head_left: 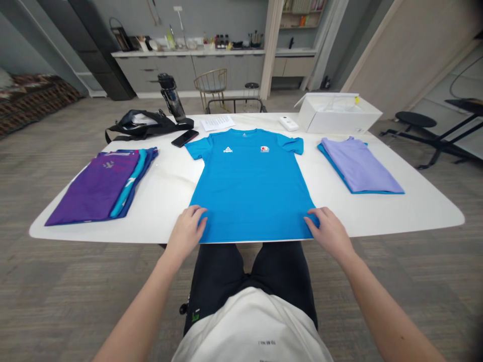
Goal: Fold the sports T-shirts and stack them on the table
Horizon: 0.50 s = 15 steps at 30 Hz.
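Far left on the white table (415, 206): stack of folded shirts (103, 186), purple on top, w/ black bag (145, 124), bottle (171, 98) & phone (184, 138) behind it. Centre: blue T-shirt (251, 183) spread flat, front up, collar away from the person, hem at near table edge; left hand (186, 232) rests palm-down on its lower-left corner, fingers loosely curled at the hem, right hand (329, 231) likewise on lower-right corner, can't tell if either really pinches the cloth. Right: folded lilac shirt (360, 163) over a blue one, white box (337, 114) behind.
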{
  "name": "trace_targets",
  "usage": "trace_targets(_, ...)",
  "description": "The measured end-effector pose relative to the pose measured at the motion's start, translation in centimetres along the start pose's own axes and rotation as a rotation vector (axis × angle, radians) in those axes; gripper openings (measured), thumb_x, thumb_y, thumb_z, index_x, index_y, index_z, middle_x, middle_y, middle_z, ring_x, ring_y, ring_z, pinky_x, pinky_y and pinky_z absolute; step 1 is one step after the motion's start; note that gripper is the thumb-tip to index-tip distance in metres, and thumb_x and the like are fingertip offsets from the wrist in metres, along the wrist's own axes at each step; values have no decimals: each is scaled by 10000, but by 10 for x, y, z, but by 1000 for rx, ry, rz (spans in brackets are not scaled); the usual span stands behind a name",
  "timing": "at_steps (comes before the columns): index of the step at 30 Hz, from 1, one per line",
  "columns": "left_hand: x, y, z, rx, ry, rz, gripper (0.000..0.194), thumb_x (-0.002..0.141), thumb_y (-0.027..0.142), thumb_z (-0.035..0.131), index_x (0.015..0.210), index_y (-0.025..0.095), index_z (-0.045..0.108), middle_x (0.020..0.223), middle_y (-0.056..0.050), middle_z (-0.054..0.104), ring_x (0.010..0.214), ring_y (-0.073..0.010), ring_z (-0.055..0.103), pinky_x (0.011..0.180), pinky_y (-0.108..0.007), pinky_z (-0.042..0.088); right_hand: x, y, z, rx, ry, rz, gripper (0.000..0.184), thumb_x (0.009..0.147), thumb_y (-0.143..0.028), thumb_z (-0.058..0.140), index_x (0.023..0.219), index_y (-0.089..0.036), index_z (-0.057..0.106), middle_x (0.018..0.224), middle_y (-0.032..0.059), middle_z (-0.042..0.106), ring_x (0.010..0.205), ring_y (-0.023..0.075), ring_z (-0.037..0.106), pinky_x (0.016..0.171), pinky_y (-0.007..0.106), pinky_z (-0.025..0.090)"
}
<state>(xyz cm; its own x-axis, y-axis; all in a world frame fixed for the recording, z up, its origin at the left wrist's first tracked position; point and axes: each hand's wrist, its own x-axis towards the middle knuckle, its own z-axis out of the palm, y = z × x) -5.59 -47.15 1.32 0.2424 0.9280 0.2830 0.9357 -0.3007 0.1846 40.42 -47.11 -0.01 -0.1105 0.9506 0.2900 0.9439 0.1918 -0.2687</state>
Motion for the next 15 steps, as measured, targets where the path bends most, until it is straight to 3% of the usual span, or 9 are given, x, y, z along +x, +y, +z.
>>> trace_targets(3, 29, 6, 21, -31, -72, 147, 488, 1056, 455, 407, 1458, 220, 551, 1558, -133, 500, 1434, -302, 475, 1185, -490, 399, 26, -26, 15, 114, -44, -130, 434, 1048, -497, 411, 1285, -206, 630, 1363, 155, 626, 1303, 296, 569, 1108, 453, 458)
trace_targets(7, 45, 19, 41, -6, -217, 184, 629, 1041, 583, 386, 1607, 309, 369, 1702, -65, 292, 1580, -317, 235, 1278, -598, 178, 48, -48, 35, 43, -274, -167, 581, 1061, -578, 326, 1558, -306, 452, 1683, 63, 335, 1562, 337, 248, 1233, 636, 248)
trace_targets(10, 37, 29, 44, -22, -283, 174, 681, 1027, 631, 380, 1640, 353, 272, 1717, -50, 234, 1591, -323, 193, 1281, -626, 114, 43, -43, 39, -92, -348, -93, 628, 1057, -625, 264, 1628, -370, 330, 1708, 24, 260, 1579, 357, 183, 1226, 714, 139)
trace_targets(15, 30, 46, 35, -82, -314, 230, 674, 1031, 616, 386, 1645, 405, 203, 1721, -22, 208, 1587, -329, 207, 1280, -639, 117, 31, -18, 30, -163, -362, -37, 676, 1028, -673, 311, 1640, -386, 296, 1714, 3, 235, 1581, 368, 163, 1239, 674, 171)
